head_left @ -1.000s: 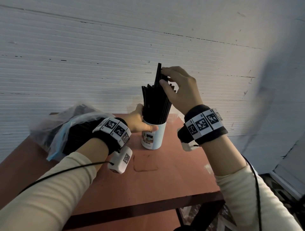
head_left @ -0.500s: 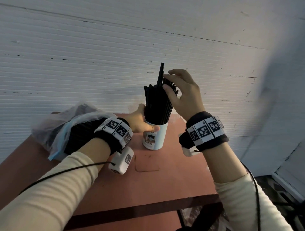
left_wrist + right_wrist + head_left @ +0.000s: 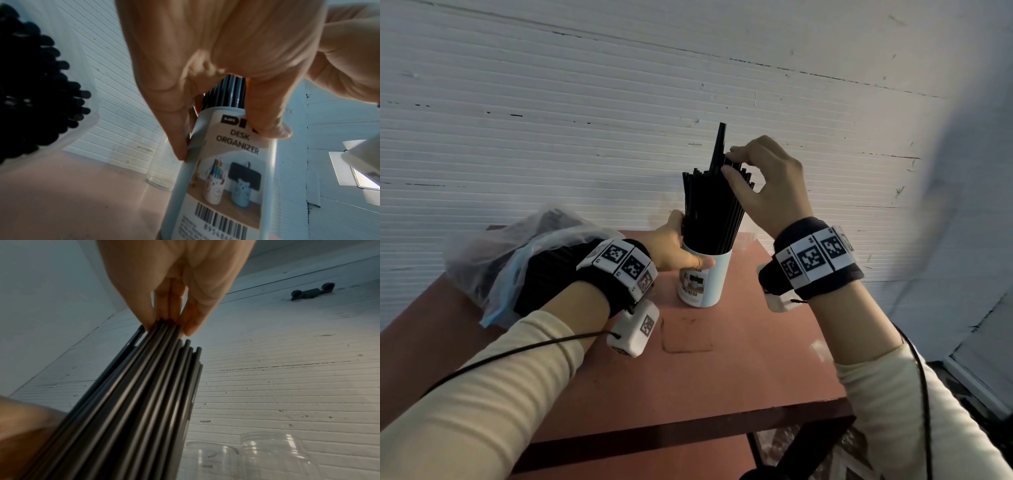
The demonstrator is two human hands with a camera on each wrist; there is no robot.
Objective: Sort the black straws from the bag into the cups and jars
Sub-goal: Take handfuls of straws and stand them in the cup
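Standing in the white cup (image 3: 705, 281) gripped by left fingers (image 3: 700, 263), straws (image 3: 714, 212) pinched by right fingers (image 3: 736, 152).

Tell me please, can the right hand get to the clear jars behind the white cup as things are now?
Probably not at once. The right hand is pressing on the straws in the white cup, which stands before the clear jars. It would first have to let go and pass around the cup.
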